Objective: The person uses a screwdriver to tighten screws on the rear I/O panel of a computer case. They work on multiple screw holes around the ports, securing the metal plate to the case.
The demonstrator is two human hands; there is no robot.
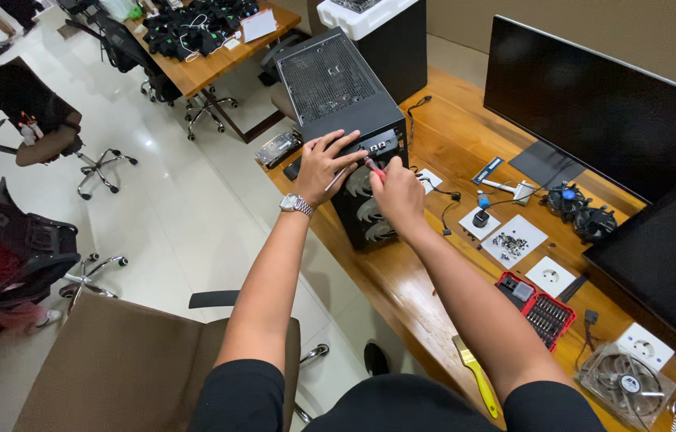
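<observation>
A black computer case (pixel 338 88) stands at the upper middle of the frame, at the near edge of a long wooden desk (pixel 402 280), its mesh side panel facing up toward the camera and three pale fans (pixel 366 210) showing in its front. The left hand (pixel 323 162), with a watch on the wrist, lies spread and flat on the case's top front corner, fingers wide, pressing on it. The right hand (pixel 396 194) is closed around a red-handled screwdriver (pixel 373 166) whose tip points at that same corner; the screw itself is too small to make out. The case looks heavy and stiff, a metal box that will not flex, but the mesh panel probably dents easily and the fan blades are fragile, so the solid frame edges and corners seem the safest places to grip. The screwdriver is light, and its slim handle looks likely to slip if turned hard. To the right of the case lie loose cables (pixel 442 196), a white sheet with small screws (pixel 512 242), a red box of bits (pixel 542 312), a yellow brush (pixel 478 376), two cooler fans (pixel 582 210) and a clear fan (pixel 624 384) at lower right. A dark monitor (pixel 594 104) fills the upper right. Brown and black office chairs (pixel 42 120) stand on the tiled floor at left; the cables and screws crowd the desk just beside the case.
</observation>
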